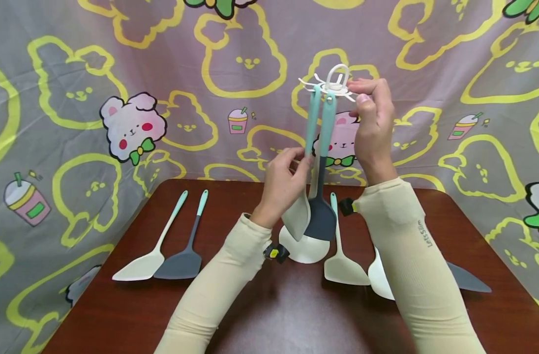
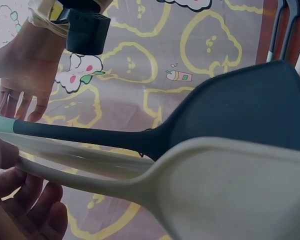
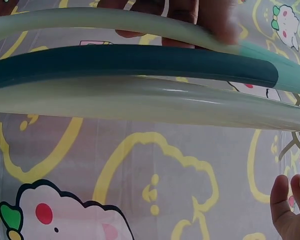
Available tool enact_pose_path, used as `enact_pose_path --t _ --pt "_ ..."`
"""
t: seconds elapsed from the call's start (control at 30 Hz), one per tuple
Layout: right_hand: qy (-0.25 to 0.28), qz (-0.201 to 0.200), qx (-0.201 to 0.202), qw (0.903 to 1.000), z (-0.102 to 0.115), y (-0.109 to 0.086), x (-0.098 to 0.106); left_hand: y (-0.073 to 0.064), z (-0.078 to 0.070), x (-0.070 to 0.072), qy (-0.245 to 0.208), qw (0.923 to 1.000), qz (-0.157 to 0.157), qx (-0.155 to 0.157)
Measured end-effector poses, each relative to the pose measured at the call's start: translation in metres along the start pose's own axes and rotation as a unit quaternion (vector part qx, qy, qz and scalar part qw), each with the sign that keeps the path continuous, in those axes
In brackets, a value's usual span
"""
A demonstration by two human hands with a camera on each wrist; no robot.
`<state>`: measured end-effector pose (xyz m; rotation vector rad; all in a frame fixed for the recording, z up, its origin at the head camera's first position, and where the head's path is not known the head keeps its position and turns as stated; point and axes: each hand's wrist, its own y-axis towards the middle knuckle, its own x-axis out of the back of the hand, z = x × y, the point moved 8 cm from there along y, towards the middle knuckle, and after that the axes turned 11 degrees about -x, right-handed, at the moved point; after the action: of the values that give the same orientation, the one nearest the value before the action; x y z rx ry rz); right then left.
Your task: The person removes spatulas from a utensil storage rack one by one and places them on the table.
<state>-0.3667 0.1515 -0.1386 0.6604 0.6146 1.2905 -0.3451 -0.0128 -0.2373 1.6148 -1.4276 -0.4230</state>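
Observation:
A white utensil rack [image 1: 336, 88] with a ring of hooks stands on a round white base [image 1: 304, 250]. From its hooks hang a dark grey turner [image 1: 320, 219] and a beige turner [image 1: 298, 220], both with mint handle ends. My left hand [image 1: 284, 184] pinches the beige turner by its handle, left of the rack's pole [image 3: 190, 102]. Up at the hooks, my right hand [image 1: 375, 125] pinches the rack's right edge between thumb and fingers. The left wrist view shows both turner blades side by side, the dark grey one [image 2: 235, 110] behind the beige one [image 2: 230, 185].
At the table's left lie a cream turner [image 1: 141, 267] and a grey turner [image 1: 181, 264]. Right of the base lies another beige turner [image 1: 344, 270]. My right sleeve partly hides a white utensil [image 1: 379, 278] and a dark grey utensil [image 1: 468, 279]. A patterned cloth [image 1: 252, 113] hangs behind.

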Motion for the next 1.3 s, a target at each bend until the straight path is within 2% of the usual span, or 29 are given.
enact_pose_path --t 0.23,0.57,1.07,1.3 --pt "0.0 0.001 0.0 1.0 -0.0028 0.0019 -0.0007 -0.0013 0.0022 -0.0014 -0.013 0.9999 -0.007 0.006" --pt "0.001 0.0 -0.001 1.0 -0.0011 0.0027 0.002 -0.0001 -0.0001 0.0028 -0.01 0.9995 -0.025 -0.015" --pt "0.004 -0.002 -0.012 0.9999 -0.0043 0.0013 0.0025 -0.0026 0.0031 0.0003 -0.004 0.9998 -0.014 0.011" --pt "0.003 0.002 -0.011 0.9999 -0.0051 0.0023 0.0026 -0.0014 0.0005 0.0029 0.006 0.9998 -0.018 -0.006"
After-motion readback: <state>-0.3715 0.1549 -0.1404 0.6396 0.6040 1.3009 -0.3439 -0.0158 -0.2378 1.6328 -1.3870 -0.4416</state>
